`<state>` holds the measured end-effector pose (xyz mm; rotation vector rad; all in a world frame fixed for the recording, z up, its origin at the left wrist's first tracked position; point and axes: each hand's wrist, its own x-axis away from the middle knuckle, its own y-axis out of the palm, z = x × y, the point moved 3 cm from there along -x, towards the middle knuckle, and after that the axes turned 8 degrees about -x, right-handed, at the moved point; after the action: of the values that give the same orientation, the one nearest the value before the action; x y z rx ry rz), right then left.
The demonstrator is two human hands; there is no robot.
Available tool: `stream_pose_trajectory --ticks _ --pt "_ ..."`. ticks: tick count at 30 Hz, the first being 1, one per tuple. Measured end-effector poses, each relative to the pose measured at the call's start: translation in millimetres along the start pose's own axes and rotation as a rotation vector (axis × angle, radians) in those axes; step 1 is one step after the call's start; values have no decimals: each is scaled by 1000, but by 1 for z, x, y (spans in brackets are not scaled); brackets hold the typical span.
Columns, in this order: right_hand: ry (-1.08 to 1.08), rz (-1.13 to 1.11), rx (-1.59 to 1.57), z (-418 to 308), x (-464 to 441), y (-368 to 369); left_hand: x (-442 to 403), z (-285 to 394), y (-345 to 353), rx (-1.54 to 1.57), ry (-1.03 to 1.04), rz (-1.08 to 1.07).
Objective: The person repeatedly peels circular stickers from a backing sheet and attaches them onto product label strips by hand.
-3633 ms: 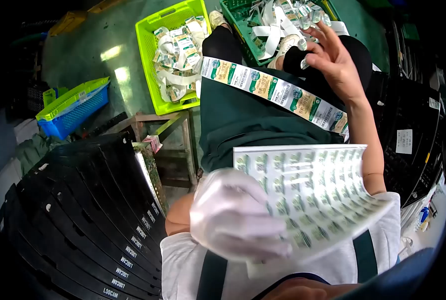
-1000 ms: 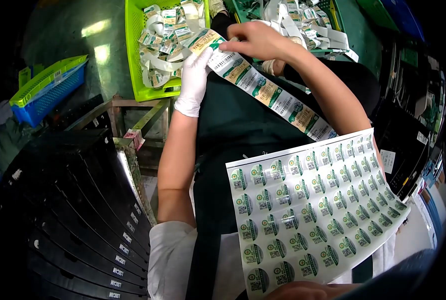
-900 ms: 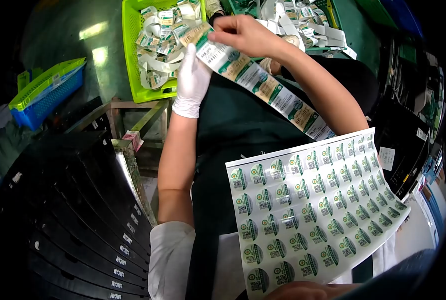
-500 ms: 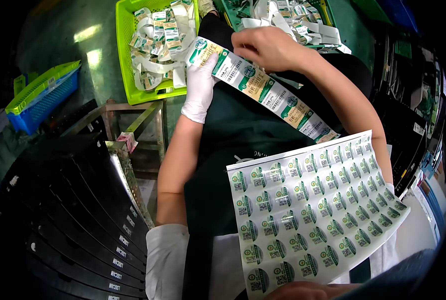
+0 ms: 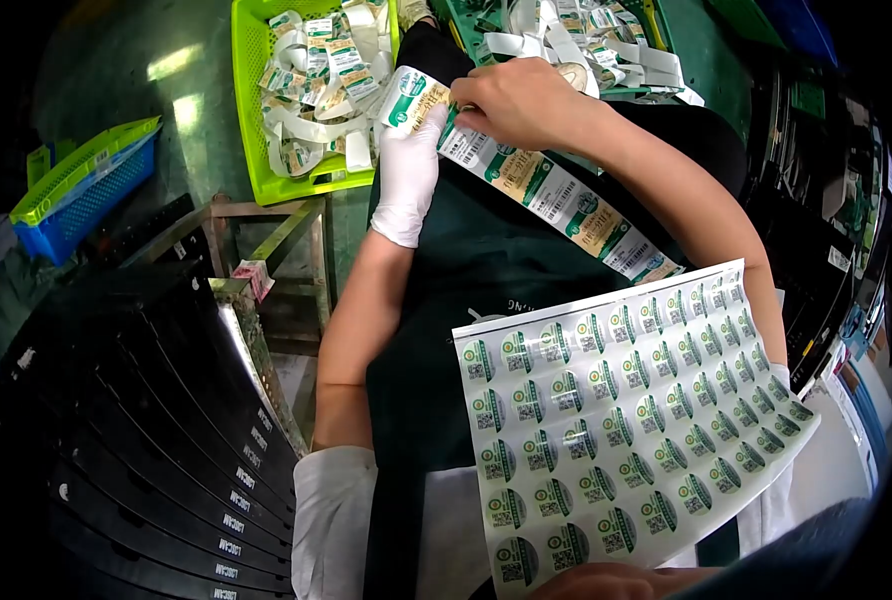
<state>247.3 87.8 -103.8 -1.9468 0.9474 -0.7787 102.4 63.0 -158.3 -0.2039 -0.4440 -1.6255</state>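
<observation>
My left hand, in a white glove, grips the upper end of a long strip of printed labels in green, cream and white with barcodes. The strip slants down to the right across my dark apron. My bare right hand is closed over the strip beside the left thumb, fingertips bent together against its surface. Whatever those fingertips pinch is hidden. Below, a sheet of round green-and-white QR-code stickers rests in front of my body, next to my right arm.
A lime-green basket full of label strips stands at the upper left. A dark green basket with more strips is at the upper right. Black panels stand at lower left near a metal frame. Blue and green baskets sit far left.
My right hand has moved left and down onto the strip, near the left thumb. My left hand and the strip's upper end have shifted slightly right.
</observation>
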Motion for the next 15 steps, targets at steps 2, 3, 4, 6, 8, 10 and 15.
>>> stream_pose_trajectory --ticks 2,3,4,6,8,10,15 --pt "114 -62 30 -1 -1 -3 3 1 2 -83 36 -3" --pt "171 -93 45 0 -1 -6 1 -1 2 -146 99 1" --pt "214 -108 30 5 -1 -12 -1 -3 1 -142 108 7" --pt "301 -140 -1 19 -1 -19 -3 -1 -3 -135 124 20" --pt "243 -25 -148 30 2 -22 -4 3 -8 -126 112 29" --pt "220 63 -253 30 3 -26 -3 3 -9 -105 106 23" --pt "98 84 -717 21 -3 -3 1 10 1 206 32 -118"
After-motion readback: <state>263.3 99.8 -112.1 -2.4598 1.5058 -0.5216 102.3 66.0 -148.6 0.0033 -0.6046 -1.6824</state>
